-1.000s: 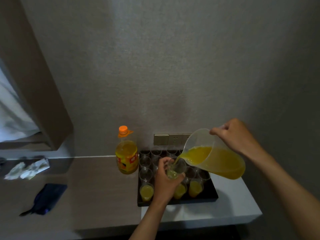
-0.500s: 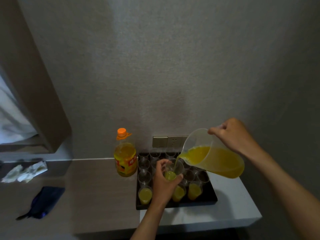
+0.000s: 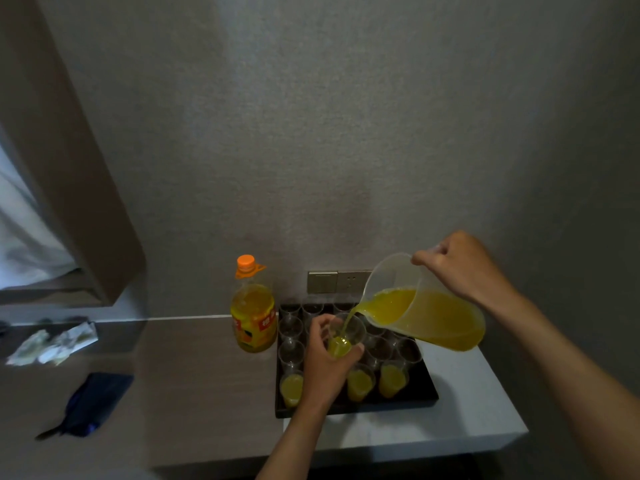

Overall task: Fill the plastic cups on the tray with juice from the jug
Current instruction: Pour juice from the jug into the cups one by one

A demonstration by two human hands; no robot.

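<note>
Reaching in from the bottom edge, the left forearm runs up to the left hand (image 3: 327, 367), whose fingers and thumb are curled round a clear plastic cup (image 3: 346, 337) held just above the tray (image 3: 353, 408). The cup has a little yellow juice in its bottom. The tray is black and sits on the near right part of the counter, partly on a white slab (image 3: 467, 420) and partly on the grey-brown counter (image 3: 207, 382).

In the tray's nearest row stand three cups with juice: one on the left (image 3: 291, 388), one in the middle (image 3: 360, 384) just beside the left hand, and one on the right (image 3: 391, 379). Behind them are rows of empty clear cups (image 3: 292, 353), standing upright and close together, reaching to the tray's far edge.

To the right, the right arm comes in from the lower right corner. The right hand (image 3: 460, 268) grips the rim and upper side of a clear jug (image 3: 422, 303); how it holds any handle I cannot tell. The jug is tilted with its spout down to the left, about half full of juice, and a thin stream (image 3: 348, 322) falls from the spout into the held cup.

Just left of the tray stands a juice bottle (image 3: 254, 313) with an orange cap, upright, touching or nearly touching the tray's edge. Farther left on the counter lie a dark blue pouch (image 3: 90, 403) and, beyond it, crumpled paper (image 3: 55, 342). On the wall behind the tray is a switch and socket plate (image 3: 334, 281).
</note>
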